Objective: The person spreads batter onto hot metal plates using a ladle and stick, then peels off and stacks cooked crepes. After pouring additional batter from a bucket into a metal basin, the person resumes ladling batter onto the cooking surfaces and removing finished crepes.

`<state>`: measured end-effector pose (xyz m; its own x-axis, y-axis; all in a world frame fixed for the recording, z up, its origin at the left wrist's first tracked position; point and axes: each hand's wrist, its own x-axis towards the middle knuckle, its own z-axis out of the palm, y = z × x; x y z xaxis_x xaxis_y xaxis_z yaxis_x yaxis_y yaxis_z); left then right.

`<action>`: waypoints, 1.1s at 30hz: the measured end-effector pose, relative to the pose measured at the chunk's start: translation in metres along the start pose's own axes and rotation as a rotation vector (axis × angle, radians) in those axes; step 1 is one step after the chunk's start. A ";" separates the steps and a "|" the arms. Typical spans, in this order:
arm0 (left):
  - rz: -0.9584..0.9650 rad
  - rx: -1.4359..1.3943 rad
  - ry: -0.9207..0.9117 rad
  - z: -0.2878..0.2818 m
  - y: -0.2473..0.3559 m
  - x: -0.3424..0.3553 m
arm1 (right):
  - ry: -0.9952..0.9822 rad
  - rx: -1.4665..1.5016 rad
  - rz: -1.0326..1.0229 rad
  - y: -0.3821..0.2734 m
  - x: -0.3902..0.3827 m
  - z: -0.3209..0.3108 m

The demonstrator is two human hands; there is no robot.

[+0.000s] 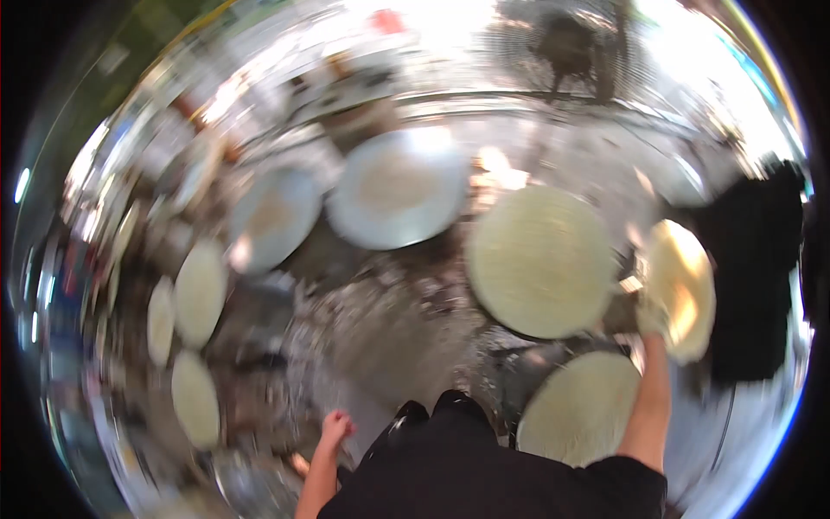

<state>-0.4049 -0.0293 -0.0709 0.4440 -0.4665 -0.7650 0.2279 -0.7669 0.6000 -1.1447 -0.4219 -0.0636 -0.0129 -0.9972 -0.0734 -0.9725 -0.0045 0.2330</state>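
Right hand [654,320] reaching the lower-left rim of the far-right pale disc [689,294] | blur hides that grip, can't tell | left hand [338,425] curled closed, nothing showing | steady wrist suits so broad a disc

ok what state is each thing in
left hand, loosely curled, seemingly empty
rightmost pale disc, brightly lit in patches
right hand, at that disc's edge, grip blurred
large pale disc, round, looks whole
near pale disc, partly hidden
bluish discs, brownish in the middle
left pale discs, look whole
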 end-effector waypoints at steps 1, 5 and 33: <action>0.007 -0.082 0.079 -0.010 -0.022 -0.026 | -0.241 0.215 0.067 -0.038 0.020 -0.031; -0.029 -0.226 0.149 -0.004 -0.067 -0.049 | -0.040 0.212 0.089 0.094 0.054 0.044; -0.540 -1.753 1.011 0.055 -0.709 -0.416 | -0.860 0.337 -2.243 -0.696 -0.896 -0.151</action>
<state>-0.7988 0.6844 -0.1906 0.1372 0.4203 -0.8969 0.5858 0.6958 0.4156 -0.4207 0.4640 -0.0136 0.6818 0.7223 -0.1159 0.3572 -0.4669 -0.8090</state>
